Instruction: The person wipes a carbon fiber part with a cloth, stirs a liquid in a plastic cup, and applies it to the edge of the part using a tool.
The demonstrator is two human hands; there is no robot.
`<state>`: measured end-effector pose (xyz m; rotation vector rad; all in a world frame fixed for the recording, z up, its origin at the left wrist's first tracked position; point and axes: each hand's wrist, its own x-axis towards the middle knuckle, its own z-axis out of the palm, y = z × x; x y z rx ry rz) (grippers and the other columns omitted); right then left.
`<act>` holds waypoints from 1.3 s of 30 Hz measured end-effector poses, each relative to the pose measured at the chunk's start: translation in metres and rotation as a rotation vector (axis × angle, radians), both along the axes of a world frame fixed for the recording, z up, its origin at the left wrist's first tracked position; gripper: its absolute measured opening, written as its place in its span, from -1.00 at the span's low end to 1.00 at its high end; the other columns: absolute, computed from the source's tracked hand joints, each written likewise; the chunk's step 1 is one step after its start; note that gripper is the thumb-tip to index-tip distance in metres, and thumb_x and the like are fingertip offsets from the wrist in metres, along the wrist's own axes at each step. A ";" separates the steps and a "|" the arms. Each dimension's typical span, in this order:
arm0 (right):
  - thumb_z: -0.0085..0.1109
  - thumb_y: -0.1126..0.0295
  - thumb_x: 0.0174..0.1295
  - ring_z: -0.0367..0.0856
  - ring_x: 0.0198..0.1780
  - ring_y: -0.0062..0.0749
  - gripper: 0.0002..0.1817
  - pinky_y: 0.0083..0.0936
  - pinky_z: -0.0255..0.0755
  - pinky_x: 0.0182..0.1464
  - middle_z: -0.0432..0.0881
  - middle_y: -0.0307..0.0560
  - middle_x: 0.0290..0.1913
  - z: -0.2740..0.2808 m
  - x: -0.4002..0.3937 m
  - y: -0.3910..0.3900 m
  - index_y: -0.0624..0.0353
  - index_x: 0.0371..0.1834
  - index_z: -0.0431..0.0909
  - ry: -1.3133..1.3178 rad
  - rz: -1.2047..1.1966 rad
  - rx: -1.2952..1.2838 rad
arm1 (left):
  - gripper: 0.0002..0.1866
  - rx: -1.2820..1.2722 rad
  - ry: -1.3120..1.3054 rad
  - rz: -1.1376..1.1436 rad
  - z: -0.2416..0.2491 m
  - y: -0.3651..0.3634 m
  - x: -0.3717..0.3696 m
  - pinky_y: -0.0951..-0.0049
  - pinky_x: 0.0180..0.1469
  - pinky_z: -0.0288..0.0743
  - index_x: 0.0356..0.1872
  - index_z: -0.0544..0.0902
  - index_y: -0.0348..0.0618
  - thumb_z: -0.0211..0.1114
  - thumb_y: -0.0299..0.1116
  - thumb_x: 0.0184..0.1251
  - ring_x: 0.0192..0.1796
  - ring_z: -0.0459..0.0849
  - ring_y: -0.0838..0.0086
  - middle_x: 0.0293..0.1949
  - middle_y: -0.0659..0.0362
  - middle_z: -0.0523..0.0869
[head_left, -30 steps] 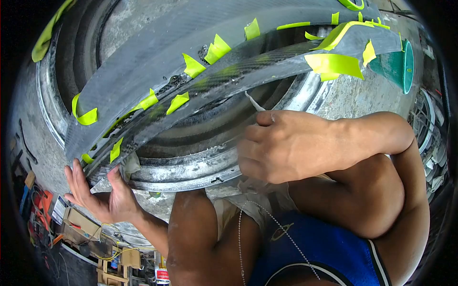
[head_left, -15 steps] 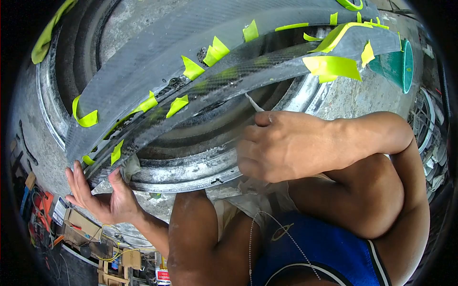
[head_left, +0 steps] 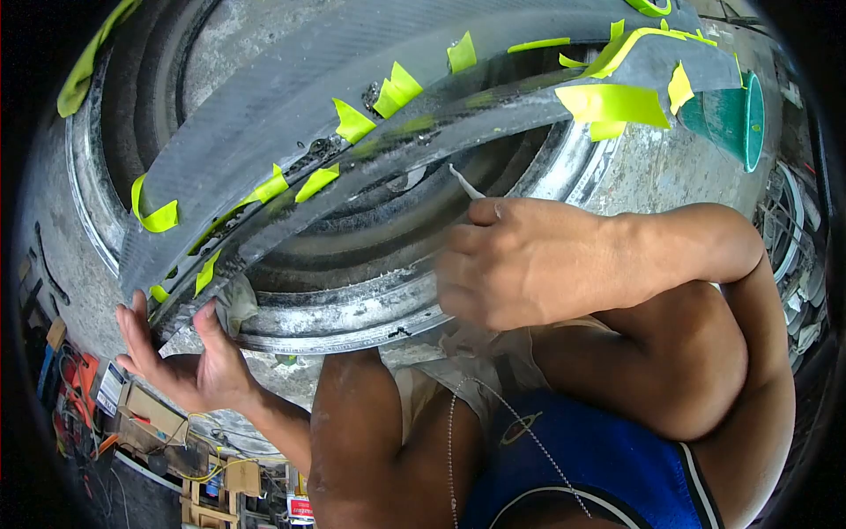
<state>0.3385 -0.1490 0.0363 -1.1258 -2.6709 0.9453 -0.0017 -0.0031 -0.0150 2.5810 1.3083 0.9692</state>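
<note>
Diffuse, moderately bright light covers the middle, its source out of view. Pale highlights streak the tyre [head_left: 352,319], whose inside lies in shadow, and the tape [head_left: 612,103] looks almost luminous. The right fingers [head_left: 458,275] are softened by blur. Fisheye distortion bends the edges, and the corners fall to black.
</note>
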 end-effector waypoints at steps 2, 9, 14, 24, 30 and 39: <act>0.28 0.37 0.22 0.80 -0.06 -0.22 -0.84 -0.36 0.68 -0.02 0.80 -0.06 -0.17 0.000 0.001 0.000 0.21 -0.26 0.74 -0.005 0.003 0.014 | -0.26 0.029 0.008 -0.010 -0.001 0.002 0.001 -0.21 0.69 -0.29 0.41 0.56 -0.24 0.65 -0.13 0.29 0.40 0.68 0.16 0.23 0.02 0.82; 0.30 0.29 0.02 0.67 -0.16 -0.32 -0.83 -0.40 0.58 -0.16 0.54 -0.21 -0.36 -0.010 -0.001 -0.008 0.07 -0.40 0.55 -0.025 -0.018 0.129 | -0.29 0.032 0.001 -0.001 -0.001 0.002 0.003 -0.23 0.68 -0.26 0.36 0.60 -0.21 0.65 -0.08 0.29 0.42 0.67 0.19 0.22 0.08 0.83; 0.28 0.37 0.22 0.79 -0.06 -0.23 -0.84 -0.36 0.67 -0.03 0.80 -0.06 -0.17 -0.002 0.001 -0.001 0.21 -0.27 0.74 -0.007 0.002 0.012 | -0.33 0.037 0.046 -0.018 0.002 0.001 0.004 -0.18 0.70 -0.25 0.41 0.57 -0.19 0.62 -0.23 0.34 0.46 0.63 0.23 0.26 0.13 0.82; 0.28 0.39 0.21 0.80 -0.04 -0.22 -0.85 -0.36 0.68 -0.01 0.81 -0.03 -0.15 -0.002 0.001 0.000 0.22 -0.27 0.75 -0.021 0.013 -0.002 | -0.28 0.044 0.012 -0.010 -0.002 0.002 0.002 -0.24 0.67 -0.25 0.37 0.60 -0.22 0.63 -0.04 0.31 0.39 0.68 0.20 0.22 0.08 0.82; 0.28 0.39 0.23 0.81 -0.04 -0.22 -0.86 -0.35 0.68 -0.01 0.81 -0.04 -0.16 -0.003 0.002 0.000 0.21 -0.25 0.75 -0.018 0.009 0.012 | -0.29 0.036 0.024 -0.002 -0.002 0.000 -0.003 -0.17 0.69 -0.24 0.36 0.61 -0.27 0.65 -0.09 0.29 0.30 0.75 0.22 0.29 0.03 0.77; 0.30 0.28 0.01 0.68 -0.11 -0.30 -0.82 -0.39 0.62 -0.07 0.57 -0.19 -0.31 -0.011 -0.001 -0.007 0.08 -0.40 0.56 -0.030 -0.023 0.093 | -0.28 0.058 0.039 -0.030 -0.003 -0.004 -0.010 -0.07 0.71 -0.18 0.35 0.60 -0.34 0.59 -0.02 0.37 0.24 0.78 0.23 0.32 -0.01 0.74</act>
